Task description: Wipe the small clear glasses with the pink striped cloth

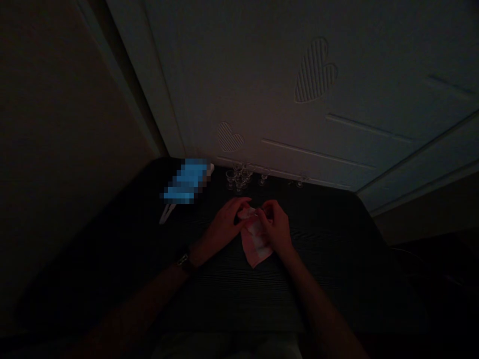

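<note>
A pink and white cloth (256, 244) hangs between my two hands above the dark table. My left hand (229, 218) is closed on the cloth's upper left part, its fingers curved round it. On the other side, my right hand (276, 224) pinches near the cloth's upper right edge; a small shiny thing shows by its fingertips, too dim to make out. Just beyond my hands stands a cluster of several small clear glasses (239, 178). One glass (263, 176) is a little to the right of them, and another (300, 180) stands farther right.
A lit, blurred screen (188, 180) on a white stand is at the back left of the dark table (329, 249). Behind the table rises a pale panel (262, 89) with raised hearts and bars. The scene is very dim.
</note>
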Demonstrator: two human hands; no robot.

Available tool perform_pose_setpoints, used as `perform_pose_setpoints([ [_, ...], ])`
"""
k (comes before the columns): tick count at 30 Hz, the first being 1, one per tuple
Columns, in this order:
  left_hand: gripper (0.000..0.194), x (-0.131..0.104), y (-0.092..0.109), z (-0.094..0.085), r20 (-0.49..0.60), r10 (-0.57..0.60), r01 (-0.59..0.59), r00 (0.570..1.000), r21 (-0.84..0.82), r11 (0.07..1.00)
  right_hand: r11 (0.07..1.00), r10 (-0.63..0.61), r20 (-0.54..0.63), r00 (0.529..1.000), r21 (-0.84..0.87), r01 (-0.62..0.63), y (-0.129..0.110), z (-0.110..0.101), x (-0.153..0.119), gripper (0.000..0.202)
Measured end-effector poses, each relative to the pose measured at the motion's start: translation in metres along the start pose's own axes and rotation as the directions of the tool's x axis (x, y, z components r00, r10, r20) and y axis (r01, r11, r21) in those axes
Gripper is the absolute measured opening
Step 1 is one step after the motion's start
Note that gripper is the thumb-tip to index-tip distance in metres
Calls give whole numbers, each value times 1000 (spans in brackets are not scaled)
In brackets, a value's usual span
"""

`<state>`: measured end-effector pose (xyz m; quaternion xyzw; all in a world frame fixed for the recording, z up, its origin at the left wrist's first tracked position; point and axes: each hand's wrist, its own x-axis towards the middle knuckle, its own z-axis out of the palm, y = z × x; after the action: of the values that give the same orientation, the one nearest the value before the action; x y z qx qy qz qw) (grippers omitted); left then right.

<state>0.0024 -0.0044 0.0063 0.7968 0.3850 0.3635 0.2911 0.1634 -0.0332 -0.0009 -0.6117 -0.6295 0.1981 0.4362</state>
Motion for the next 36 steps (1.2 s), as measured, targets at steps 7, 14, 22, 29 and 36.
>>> perform_pose_setpoints([
  [7,43,0,2,0,-64,-5,-1,998,-95,995,1000,4,-37,999,-17,-4,2,2,1,14],
  [14,43,1,-4,-1,-68,-27,16,997,-147,989,995,-7,-93,996,-98,-2,2,2,1,16],
  [22,48,2,-12,2,-95,-138,123,986,-149,981,996,-32,-87,996,-86,24,2,1,1,14],
  [29,28,1,-23,2,-115,-192,195,975,7,981,997,-27,-92,995,-73,20,3,1,1,15],
  [36,11,-1,-20,-3,-31,-95,99,995,174,980,1000,15,-74,997,-16,-17,5,1,1,16],
])
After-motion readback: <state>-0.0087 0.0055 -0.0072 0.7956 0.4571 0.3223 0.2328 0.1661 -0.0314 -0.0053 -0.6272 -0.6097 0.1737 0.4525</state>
